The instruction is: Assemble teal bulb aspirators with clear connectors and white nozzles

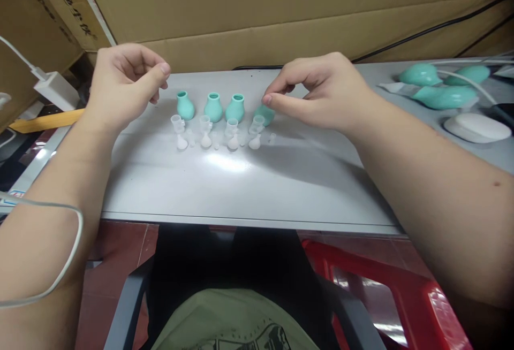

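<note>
Three teal rubber bulbs [213, 107] stand upright in a row on the grey table [241, 189]. A fourth teal bulb [265, 115] lies at the row's right end, partly hidden under my right hand [321, 93]. That hand hovers just above it with fingers curled and thumb near the forefinger, and I see nothing in it. In front of the bulbs stands a row of several small clear plastic pieces [217, 133]. My left hand [124, 80] hangs above the table's left end, fingers loosely curled, holding nothing visible.
A cardboard wall [281, 13] rises right behind the table. More teal bulbs [437, 85] and a white oval object [477, 127] lie at the far right. A white charger with cable [54, 88] sits at the left. A red stool [385, 291] stands below the table's front edge.
</note>
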{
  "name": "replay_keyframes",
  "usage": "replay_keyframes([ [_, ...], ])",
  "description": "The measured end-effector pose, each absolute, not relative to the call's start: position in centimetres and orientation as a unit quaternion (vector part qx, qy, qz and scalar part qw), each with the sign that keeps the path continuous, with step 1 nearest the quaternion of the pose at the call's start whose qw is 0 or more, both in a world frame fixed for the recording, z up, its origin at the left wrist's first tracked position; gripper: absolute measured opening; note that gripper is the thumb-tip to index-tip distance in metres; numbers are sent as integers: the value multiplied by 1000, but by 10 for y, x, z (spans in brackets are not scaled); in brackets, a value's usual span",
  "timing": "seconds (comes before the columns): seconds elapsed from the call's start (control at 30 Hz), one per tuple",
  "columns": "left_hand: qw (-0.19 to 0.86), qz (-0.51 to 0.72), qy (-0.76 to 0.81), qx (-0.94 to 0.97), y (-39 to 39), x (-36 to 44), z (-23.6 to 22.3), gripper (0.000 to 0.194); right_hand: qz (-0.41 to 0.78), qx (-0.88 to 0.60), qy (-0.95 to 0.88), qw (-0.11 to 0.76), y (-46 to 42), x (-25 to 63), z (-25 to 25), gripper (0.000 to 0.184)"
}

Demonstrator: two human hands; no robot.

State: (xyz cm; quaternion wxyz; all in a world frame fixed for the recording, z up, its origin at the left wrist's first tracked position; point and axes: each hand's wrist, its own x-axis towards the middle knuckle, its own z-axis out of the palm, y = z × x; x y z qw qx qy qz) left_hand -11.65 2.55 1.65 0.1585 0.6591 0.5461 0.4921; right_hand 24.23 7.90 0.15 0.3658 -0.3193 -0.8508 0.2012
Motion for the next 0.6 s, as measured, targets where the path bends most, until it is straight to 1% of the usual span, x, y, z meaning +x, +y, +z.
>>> replay_keyframes([
  [0.13,153,486,542,669,25,-117,16,35,190,-344,-857,332,76,242,3,23],
  [0.3,154,470,544,677,24,-118,16,28,157,-285,-900,289,81,252,2,12],
  [0.37,153,473,548,674,24,-118,15,26,139,-278,-908,280,83,255,1,12],
  [0.5,161,485,539,670,24,-116,15,20,140,-268,-903,305,83,255,0,16],
  [0.6,164,492,534,668,24,-117,15,22,157,-281,-881,347,80,249,1,19],
])
